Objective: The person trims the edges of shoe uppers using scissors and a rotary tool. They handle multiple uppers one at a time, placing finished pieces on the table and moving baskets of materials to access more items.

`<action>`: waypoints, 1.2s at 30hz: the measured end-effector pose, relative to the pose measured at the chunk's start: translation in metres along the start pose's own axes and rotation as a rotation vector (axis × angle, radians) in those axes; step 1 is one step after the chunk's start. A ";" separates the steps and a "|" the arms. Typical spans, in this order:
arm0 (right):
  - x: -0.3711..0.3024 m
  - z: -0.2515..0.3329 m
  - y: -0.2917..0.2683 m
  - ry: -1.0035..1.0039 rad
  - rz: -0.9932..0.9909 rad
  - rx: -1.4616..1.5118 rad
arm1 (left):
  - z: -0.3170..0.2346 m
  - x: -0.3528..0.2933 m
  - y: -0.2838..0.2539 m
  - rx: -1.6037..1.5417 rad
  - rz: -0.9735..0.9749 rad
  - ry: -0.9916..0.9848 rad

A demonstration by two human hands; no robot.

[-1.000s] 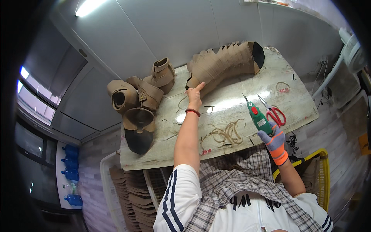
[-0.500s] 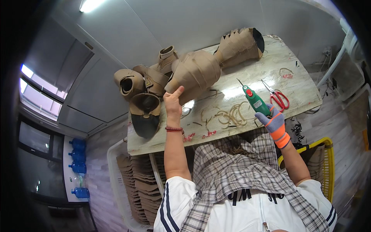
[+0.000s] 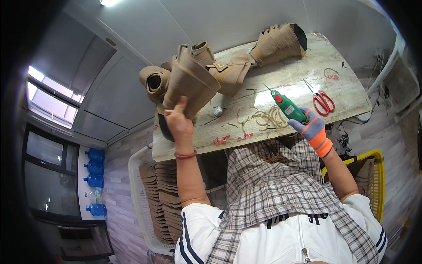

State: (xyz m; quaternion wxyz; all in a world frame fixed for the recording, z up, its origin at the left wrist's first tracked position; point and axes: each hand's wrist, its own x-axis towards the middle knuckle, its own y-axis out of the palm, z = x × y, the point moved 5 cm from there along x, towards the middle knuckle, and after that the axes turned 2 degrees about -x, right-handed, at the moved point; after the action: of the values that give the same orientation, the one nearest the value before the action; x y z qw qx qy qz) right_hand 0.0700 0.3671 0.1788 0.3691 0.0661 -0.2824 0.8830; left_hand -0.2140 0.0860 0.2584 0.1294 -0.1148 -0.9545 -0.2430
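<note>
Bare, my left hand (image 3: 180,124) is closed around the lower edge of a layered bundle of tan sewn pieces (image 3: 192,81), tilted above the table's left side. My right hand (image 3: 314,133), in a grey and orange glove, grips a green handheld power tool (image 3: 288,108) with a red button and a thin metal tip pointing away to the left. Beside the tool lie red-handled scissors (image 3: 323,102). A tan piece with a dark, yellow-marked badge (image 3: 231,74) rests just right of the bundle. A nested row of tan pieces (image 3: 278,46) lies at the back.
More tan pieces (image 3: 154,83) pile up at the table's left. Loose tan cord scraps (image 3: 268,119) litter the light wood-look table (image 3: 250,103). Below stand a white basket (image 3: 137,193) of stacked tan pieces and a yellow basket (image 3: 379,189). Blue water bottles (image 3: 93,180) line the left side.
My left hand has moved left, tilting the tan bundle upward over the left pile. The badge piece now shows to its right. The right hand keeps the tool in nearly the same place.
</note>
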 end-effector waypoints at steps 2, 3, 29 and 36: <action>0.002 0.005 -0.003 -0.075 -0.038 -0.025 | -0.022 0.002 0.013 -0.449 0.150 -0.168; 0.002 0.011 -0.006 -0.139 -0.063 -0.047 | -0.023 0.006 0.007 -0.578 0.172 -0.238; -0.009 0.050 -0.041 -0.489 -0.024 -0.256 | 0.062 -0.024 0.005 -0.966 0.406 -0.774; -0.009 0.058 -0.043 -0.490 0.033 -0.190 | 0.068 -0.029 0.019 -0.912 0.353 -0.813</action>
State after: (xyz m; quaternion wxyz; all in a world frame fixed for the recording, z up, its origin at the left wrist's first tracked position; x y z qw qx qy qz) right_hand 0.1013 0.3542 0.2440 0.2799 0.2381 -0.4462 0.8160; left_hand -0.1942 0.1306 0.2003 -0.2673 -0.3971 -0.6946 -0.5370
